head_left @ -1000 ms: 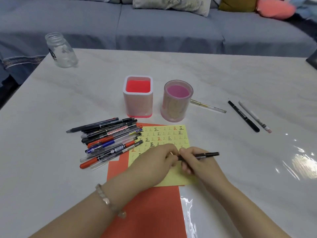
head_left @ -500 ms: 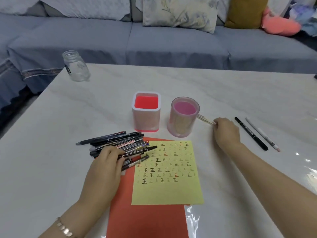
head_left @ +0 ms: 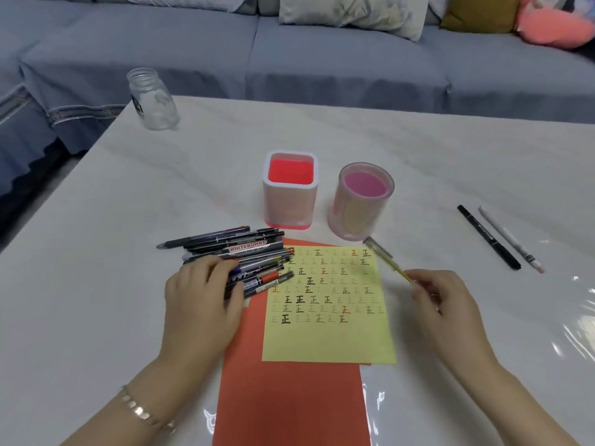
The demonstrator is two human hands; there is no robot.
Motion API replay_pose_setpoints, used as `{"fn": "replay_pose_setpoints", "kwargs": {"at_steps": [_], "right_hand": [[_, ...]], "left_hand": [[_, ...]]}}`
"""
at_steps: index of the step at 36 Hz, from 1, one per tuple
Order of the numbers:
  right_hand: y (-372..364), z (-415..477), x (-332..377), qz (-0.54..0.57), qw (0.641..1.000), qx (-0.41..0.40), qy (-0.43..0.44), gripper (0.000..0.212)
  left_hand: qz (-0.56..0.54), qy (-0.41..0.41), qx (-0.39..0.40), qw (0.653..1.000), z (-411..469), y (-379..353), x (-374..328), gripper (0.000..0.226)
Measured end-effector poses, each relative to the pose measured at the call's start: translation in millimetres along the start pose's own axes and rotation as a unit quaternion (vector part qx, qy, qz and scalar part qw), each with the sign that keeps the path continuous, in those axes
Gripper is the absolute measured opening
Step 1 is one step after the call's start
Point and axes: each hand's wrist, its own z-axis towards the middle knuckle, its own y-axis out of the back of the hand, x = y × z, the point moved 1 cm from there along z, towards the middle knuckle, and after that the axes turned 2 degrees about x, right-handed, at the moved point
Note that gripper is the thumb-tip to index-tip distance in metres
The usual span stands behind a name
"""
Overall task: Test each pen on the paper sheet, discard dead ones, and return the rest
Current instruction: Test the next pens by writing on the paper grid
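White marble-look table [head_left: 128, 284] before a grey-blue sofa [head_left: 193, 59]. A yellow paper sheet [head_left: 328, 339], filled with rows of 正 marks, lay on a red sheet [head_left: 289, 400]. One marker in the pile of pens [head_left: 248, 252] read WHITEBOARD. The left hand [head_left: 199, 300] curled fingers and thumb round pens there; the right hand [head_left: 444, 304] pinched a yellow pen [head_left: 386, 259] beside the sheet's far right corner.
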Motion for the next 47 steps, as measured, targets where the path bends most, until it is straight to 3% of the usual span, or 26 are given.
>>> {"fn": "replay_pose_setpoints", "kwargs": {"at_steps": [4,7,10,12,13,15,18,22,27,31,34,37,40,44,47], "right_hand": [[-6,-13,33,0.034,0.992,0.080,0.092,0.028],[-6,-21,54,0.015,0.980,0.129,0.152,0.022],[-4,-26,65,-0.020,0.968,0.151,0.199,0.021],[2,-27,73,0.024,0.980,0.104,0.168,0.010],[5,-26,77,0.116,0.984,0.079,0.109,0.004],[9,-22,78,0.315,0.946,0.068,-0.026,0.018],[5,-21,79,0.417,0.897,0.116,-0.086,0.021],[-22,-29,82,0.363,0.916,0.156,-0.072,0.023],[-35,-35,85,0.398,0.897,0.179,-0.072,0.029],[-31,-39,81,0.391,0.891,0.230,-0.018,0.025],[-24,-39,72,0.406,0.890,0.204,0.017,0.020],[-17,-34,46,0.304,0.943,0.120,0.062,0.018],[-22,-30,19,0.118,0.979,0.139,0.096,0.016],[-40,-29,-8,-0.046,0.971,0.207,0.112,0.063],[-47,-26,-15,-0.106,0.960,0.230,0.117,0.082]], "left_hand": [[-0.094,-0.142,0.007,0.985,2,9,-32,0.044],[-0.071,-0.273,-0.005,0.959,4,13,-52,0.042],[-0.036,-0.325,-0.012,0.945,4,10,-60,0.024],[-0.051,-0.311,0.016,0.949,3,10,-62,0.020],[-0.065,-0.297,0.039,0.952,2,10,-63,0.024],[-0.105,-0.254,0.089,0.957,-2,13,-68,0.032],[-0.214,-0.171,0.139,0.952,-10,13,-76,0.033],[-0.272,-0.169,0.138,0.937,-14,14,-85,0.028],[-0.280,-0.186,0.149,0.930,-17,14,-85,0.025],[-0.365,-0.132,0.219,0.895,-22,17,-81,0.025],[-0.324,-0.098,0.227,0.913,-24,18,-72,0.023],[-0.243,-0.028,0.217,0.945,-26,13,-55,0.010],[-0.113,-0.018,0.199,0.973,-27,0,-36,0.010],[-0.008,-0.090,0.122,0.988,-32,-15,-17,0.021],[0.009,-0.095,0.090,0.991,-37,-17,-11,0.026]]}}
